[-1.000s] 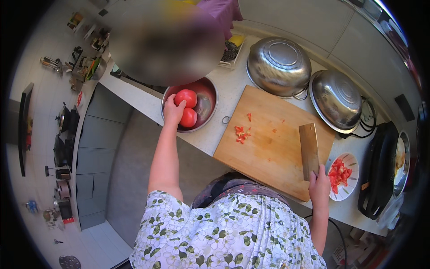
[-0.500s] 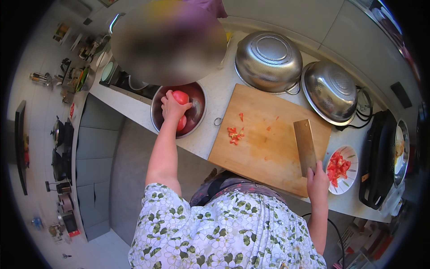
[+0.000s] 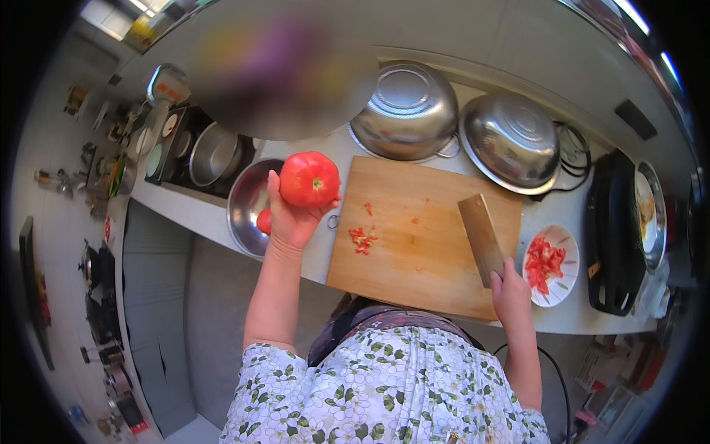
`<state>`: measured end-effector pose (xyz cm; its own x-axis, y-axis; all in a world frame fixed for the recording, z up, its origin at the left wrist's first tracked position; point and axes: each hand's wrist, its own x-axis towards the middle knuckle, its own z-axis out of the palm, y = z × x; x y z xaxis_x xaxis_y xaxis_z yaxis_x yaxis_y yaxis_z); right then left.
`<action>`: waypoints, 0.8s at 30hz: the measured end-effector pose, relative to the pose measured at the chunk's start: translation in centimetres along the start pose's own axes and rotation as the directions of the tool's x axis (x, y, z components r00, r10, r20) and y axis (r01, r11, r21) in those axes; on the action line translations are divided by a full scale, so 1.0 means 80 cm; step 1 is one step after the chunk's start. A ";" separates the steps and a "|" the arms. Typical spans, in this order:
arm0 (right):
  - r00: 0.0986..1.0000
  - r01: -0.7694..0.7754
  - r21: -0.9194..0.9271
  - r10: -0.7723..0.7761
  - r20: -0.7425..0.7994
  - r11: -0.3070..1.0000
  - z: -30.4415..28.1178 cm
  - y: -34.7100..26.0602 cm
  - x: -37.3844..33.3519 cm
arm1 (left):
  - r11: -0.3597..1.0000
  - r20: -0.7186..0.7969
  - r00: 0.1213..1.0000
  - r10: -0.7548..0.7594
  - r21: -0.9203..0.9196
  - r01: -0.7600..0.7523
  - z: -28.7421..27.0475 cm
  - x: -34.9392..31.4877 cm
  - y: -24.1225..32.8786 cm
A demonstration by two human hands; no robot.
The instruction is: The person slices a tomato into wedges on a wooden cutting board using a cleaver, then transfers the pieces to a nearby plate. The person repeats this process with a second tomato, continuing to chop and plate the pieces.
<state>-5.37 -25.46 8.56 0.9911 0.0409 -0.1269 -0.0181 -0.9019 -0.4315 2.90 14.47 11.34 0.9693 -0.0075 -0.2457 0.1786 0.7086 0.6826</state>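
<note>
In the metal bowl [image 3: 256, 177] one tomato [image 3: 263, 221] shows; the left hand [image 3: 294, 226] has just lifted another tomato [image 3: 308, 179] clear, gripping it (stem scar showing), so whole fruit is now out, left of the cutting board [image 3: 414, 255] and its red scraps [image 3: 362, 240]. The cleaver [image 3: 481, 238] is in the right hand's [image 3: 512, 294] grip, near a dish [image 3: 568, 272] of chopped tomato [image 3: 545, 264].

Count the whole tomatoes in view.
2. One tomato is in the left hand; a second tomato is in the bowl, partly hidden behind that hand. Others could be hidden there too.
</note>
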 end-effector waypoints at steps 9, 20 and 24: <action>0.999 0.046 0.008 -0.046 -0.029 0.999 0.004 0.004 -0.001 | 0.906 0.211 0.888 -0.409 -0.022 0.423 0.084 0.019 -0.139; 0.999 -0.033 0.037 0.033 -0.002 0.999 -0.001 0.004 -0.004 | 0.854 0.241 0.820 -0.520 0.110 0.509 0.111 0.017 -0.196; 1.000 -0.005 0.018 0.005 -0.019 1.000 0.002 0.005 -0.004 | 0.843 0.232 0.813 -0.534 0.071 0.533 0.110 0.017 -0.199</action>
<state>-5.69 -25.72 8.28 0.9933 0.0280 -0.1122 -0.0252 -0.8944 -0.4465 2.89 -3.03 6.15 0.7322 -0.5477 -0.4048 0.6792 0.5431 0.4937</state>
